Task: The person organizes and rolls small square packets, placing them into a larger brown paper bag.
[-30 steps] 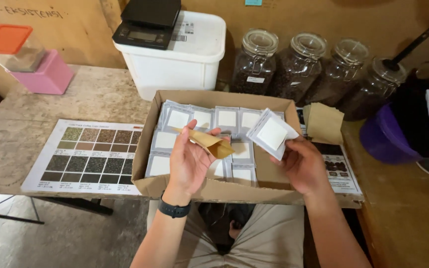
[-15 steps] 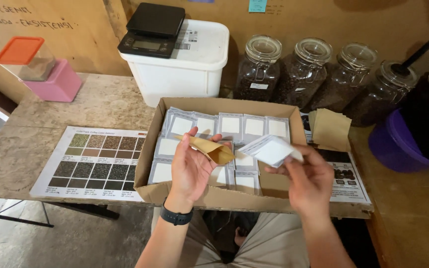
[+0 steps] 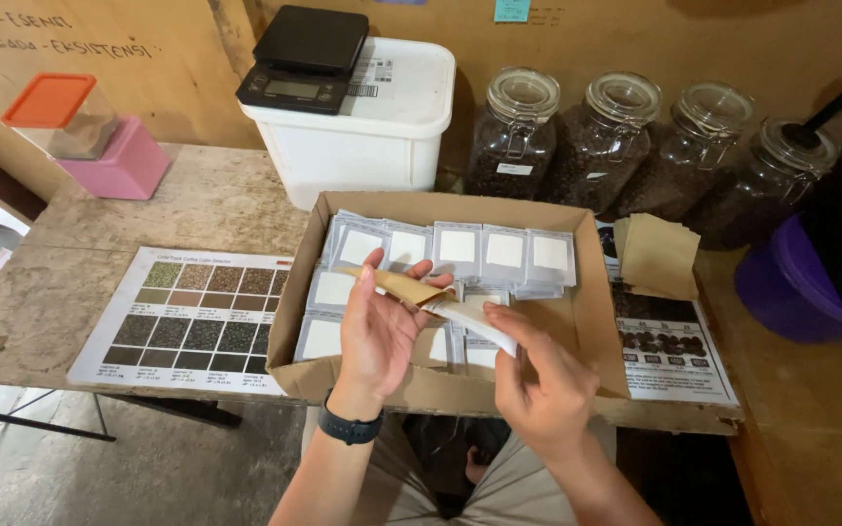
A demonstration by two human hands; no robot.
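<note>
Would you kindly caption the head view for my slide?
Left hand holds a brown envelope while right hand slides in a white sachet.

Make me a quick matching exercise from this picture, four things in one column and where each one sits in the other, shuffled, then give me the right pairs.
Things:
1. black scale
2. orange-lidded container
3. brown paper envelope
4. colour chart sheet

Places:
A. flat on the table, left of the cardboard box
B. on the pink box
C. in the left hand
D. on the white tub

Pairs: 1-D, 2-B, 3-C, 4-A
</note>
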